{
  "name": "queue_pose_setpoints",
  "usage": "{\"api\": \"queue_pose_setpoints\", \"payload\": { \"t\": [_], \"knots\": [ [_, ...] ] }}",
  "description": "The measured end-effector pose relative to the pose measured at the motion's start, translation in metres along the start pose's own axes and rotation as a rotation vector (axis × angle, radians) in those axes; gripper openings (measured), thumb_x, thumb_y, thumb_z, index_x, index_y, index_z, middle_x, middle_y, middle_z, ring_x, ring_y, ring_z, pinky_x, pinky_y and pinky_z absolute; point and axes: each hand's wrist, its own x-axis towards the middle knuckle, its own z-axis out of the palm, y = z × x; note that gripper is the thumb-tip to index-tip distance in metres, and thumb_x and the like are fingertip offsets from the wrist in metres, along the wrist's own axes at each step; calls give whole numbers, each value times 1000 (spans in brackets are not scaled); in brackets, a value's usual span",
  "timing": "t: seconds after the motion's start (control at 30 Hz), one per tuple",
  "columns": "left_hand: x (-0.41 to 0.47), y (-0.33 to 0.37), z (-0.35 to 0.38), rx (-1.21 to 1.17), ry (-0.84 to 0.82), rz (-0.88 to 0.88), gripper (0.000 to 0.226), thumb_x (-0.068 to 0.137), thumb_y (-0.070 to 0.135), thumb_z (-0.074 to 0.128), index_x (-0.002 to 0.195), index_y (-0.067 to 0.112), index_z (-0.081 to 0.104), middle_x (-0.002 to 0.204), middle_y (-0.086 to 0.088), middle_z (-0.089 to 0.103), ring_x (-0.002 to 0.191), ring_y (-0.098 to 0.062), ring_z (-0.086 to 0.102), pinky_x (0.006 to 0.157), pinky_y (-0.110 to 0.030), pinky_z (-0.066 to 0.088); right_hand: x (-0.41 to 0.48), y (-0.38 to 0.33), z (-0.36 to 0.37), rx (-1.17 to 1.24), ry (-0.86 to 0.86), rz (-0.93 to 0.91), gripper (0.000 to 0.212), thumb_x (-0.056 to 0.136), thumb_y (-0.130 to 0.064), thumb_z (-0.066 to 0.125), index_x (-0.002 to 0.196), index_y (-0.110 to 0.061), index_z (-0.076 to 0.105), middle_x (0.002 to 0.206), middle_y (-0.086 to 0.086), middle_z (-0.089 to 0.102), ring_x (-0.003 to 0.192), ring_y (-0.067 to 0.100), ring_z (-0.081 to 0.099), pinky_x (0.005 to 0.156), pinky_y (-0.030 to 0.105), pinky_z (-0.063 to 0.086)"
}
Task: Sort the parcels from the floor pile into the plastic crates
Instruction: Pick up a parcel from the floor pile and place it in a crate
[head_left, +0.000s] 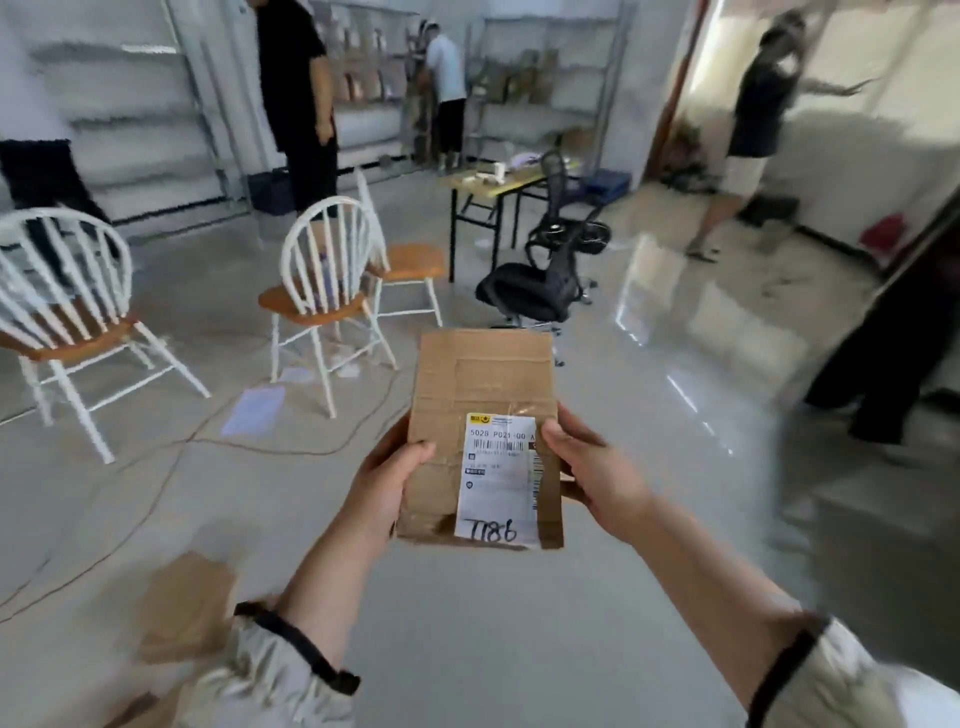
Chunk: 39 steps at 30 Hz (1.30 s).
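**Parcel held up for a label check**

The cardboard parcel (480, 415) is held above the floor, label (498, 478) facing up, likely so its code can be read. The left hand (387, 480) and right hand (589, 470) clasp its near edges, thumbs on top. No crate is clearly visible; white chairs (324, 270) stand far left.

Between the left hand (387, 483) and right hand (587, 467), the parcel (483, 379) is matt brown cardboard, creased, with dull tape strips; its label (498, 483) is white paper, faintly shiny. Below the hands the floor (519, 623) looks smooth, glossy grey. Beyond the left hand, a chair (324, 291) has white-painted spindles and a varnished wooden seat. The sleeves (270, 675) are pale crinkled cloth
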Motion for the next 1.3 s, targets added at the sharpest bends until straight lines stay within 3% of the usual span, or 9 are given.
{"api": "queue_pose_setpoints", "payload": {
  "t": [0.1, 0.17, 0.33, 0.43, 0.53, 0.67, 0.87, 1.03, 1.3],
  "knots": [
    [7, -12, 97, 44, -240, -23, 32, 92, 7, 49, 110, 28, 65, 101, 5, 74, 93, -14, 70, 76, -31, 52, -42, 2, -98, 41, 189, -12, 40, 99, -29, 45, 138, -40, 44, 124, -8, 64, 112, 12, 60, 78, 27, 49],
    [3, -21, 161, 81, -409, -52, 28, 87, 14, 58, 109, 30, 66, 106, 4, 73, 101, -17, 68, 89, -38, 52, -79, 8, -155, 74, 324, -14, 42, 100, -28, 45, 139, -41, 42, 124, -9, 64, 109, 10, 60, 75, 25, 48],
    [-22, -48, 294, 166, -814, -136, 38, 80, 24, 61, 118, 26, 63, 115, 1, 70, 111, -21, 64, 103, -46, 44, -181, 34, -253, 168, 659, -9, 42, 100, -26, 44, 135, -48, 40, 110, -9, 67, 91, 7, 61, 68, 23, 45],
    [-49, -70, 370, 222, -1069, -200, 44, 76, 28, 59, 120, 27, 61, 116, 0, 69, 107, -19, 66, 98, -41, 47, -249, 59, -290, 254, 872, -19, 39, 99, -24, 46, 126, -52, 46, 107, -6, 68, 93, 12, 61, 75, 28, 46],
    [-86, -98, 434, 250, -1271, -269, 26, 88, 19, 59, 114, 21, 64, 111, -3, 71, 104, -21, 67, 94, -39, 48, -314, 81, -313, 350, 1078, -17, 40, 98, -23, 47, 132, -45, 48, 117, -1, 68, 108, 22, 61, 84, 37, 46],
    [-144, -133, 504, 293, -1545, -358, 37, 89, 18, 57, 126, 19, 57, 114, -4, 70, 107, -25, 66, 98, -43, 48, -393, 107, -319, 448, 1367, 50, 33, 100, -29, 43, 127, -46, 50, 107, -3, 70, 105, 22, 62, 94, 44, 47],
    [-251, -173, 563, 358, -2019, -423, 46, 90, 34, 46, 136, 35, 48, 123, 1, 66, 114, -23, 62, 103, -53, 41, -499, 152, -290, 572, 1799, 109, 26, 101, -24, 41, 115, -32, 62, 82, -10, 73, 73, 9, 67, 62, 24, 49],
    [-341, -206, 566, 448, -2225, -468, 36, 100, 31, 40, 132, 44, 50, 123, 7, 66, 117, -21, 59, 105, -52, 39, -568, 184, -240, 689, 2029, 142, 31, 96, -33, 48, 122, -24, 62, 117, -2, 68, 115, 24, 59, 98, 41, 45],
    [-481, -248, 554, 558, -2405, -459, 38, 99, 35, 44, 134, 46, 47, 125, 13, 63, 122, -17, 54, 104, -48, 41, -676, 227, -181, 763, 2181, 157, 31, 101, -32, 39, 120, -23, 62, 111, 3, 71, 113, 31, 59, 99, 48, 42]
  ]
}}
